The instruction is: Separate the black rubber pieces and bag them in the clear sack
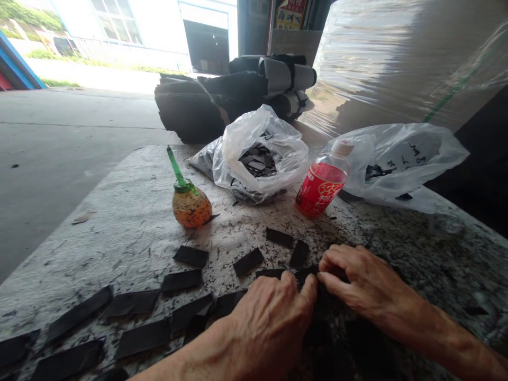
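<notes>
Your left hand (pixel 273 312) curls fingers beside a black strip (pixel 307 273); I cannot tell if your right hand (pixel 365 280) pinches it.

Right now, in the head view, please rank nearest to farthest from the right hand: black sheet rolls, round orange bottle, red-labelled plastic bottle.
1. Red-labelled plastic bottle: ahead.
2. Round orange bottle: farther left.
3. Black sheet rolls: beyond table.

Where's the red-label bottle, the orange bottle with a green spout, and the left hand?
Red-label bottle (pixel 322 186): head view, middle of its label.
Orange bottle (pixel 192 207): head view, on its round body.
Left hand (pixel 273 309): head view, back of the hand.
</notes>
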Motion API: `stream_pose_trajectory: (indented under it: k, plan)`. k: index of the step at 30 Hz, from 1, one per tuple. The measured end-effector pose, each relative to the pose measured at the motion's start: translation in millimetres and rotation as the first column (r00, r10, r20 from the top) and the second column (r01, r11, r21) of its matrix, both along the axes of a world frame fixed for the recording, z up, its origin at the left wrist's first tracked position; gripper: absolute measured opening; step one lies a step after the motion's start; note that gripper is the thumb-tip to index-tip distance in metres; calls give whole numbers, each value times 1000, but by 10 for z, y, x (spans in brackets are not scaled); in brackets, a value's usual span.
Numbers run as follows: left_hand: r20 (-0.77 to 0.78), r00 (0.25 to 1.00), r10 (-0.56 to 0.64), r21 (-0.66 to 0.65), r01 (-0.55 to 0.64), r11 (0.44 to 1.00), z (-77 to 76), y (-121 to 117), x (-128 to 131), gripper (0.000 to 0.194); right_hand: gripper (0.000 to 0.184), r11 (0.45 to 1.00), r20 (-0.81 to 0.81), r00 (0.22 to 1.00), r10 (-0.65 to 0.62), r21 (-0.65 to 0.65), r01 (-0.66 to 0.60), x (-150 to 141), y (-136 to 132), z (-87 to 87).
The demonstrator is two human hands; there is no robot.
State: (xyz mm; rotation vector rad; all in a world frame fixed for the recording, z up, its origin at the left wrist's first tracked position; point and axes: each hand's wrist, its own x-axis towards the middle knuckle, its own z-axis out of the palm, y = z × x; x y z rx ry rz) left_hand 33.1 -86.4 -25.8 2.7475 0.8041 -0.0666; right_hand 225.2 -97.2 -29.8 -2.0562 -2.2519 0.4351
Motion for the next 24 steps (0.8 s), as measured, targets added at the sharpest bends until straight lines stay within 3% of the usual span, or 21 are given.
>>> stream_pose_trajectory:
  k: [4,11,18,24]
  plan:
    - [131,991,-13,62,5,998,-140,37,-21,52,16,996,-14,998,-56,-77,55,101,-6,-23]
    - [115,993,-1,26,-2,1000,-87,80,-10,56,17,993,-61,994,-88,-91,82,134,0,-8]
    - [105,994,-17,54,11,998,-134,82,0,61,14,993,-108,989,-96,-72,89,116,-11,13]
    - [124,992,-11,3,11,1000,-91,114,27,49,14,994,-62,993,-105,-11,105,62,9,-11]
